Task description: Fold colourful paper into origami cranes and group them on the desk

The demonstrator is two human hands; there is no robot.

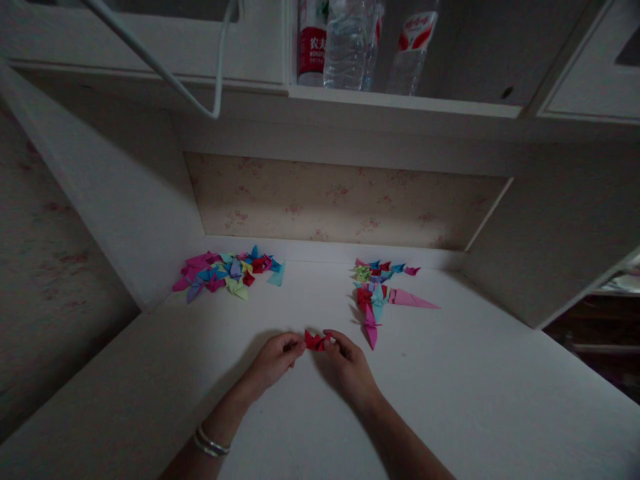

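Observation:
A small red origami piece (315,341), probably a folded paper crane, is between my two hands just above the white desk (440,393). My left hand (277,357) pinches its left end between thumb and fingers. On its right end, the thumb and fingers of my right hand (350,363) are closed. Beyond my left hand lies a loose heap of folded paper pieces (215,275) in pink, blue, green and red. Farther right, a pink crane (370,327) points towards me, beside a second cluster of coloured origami (375,272).
A long pink folded paper piece (413,299) sticks out to the right. Overhead, a shelf (400,107) holds plastic bottles (345,47). A white cable (155,63) hangs at the upper left. Side panels (125,173) bound the desk.

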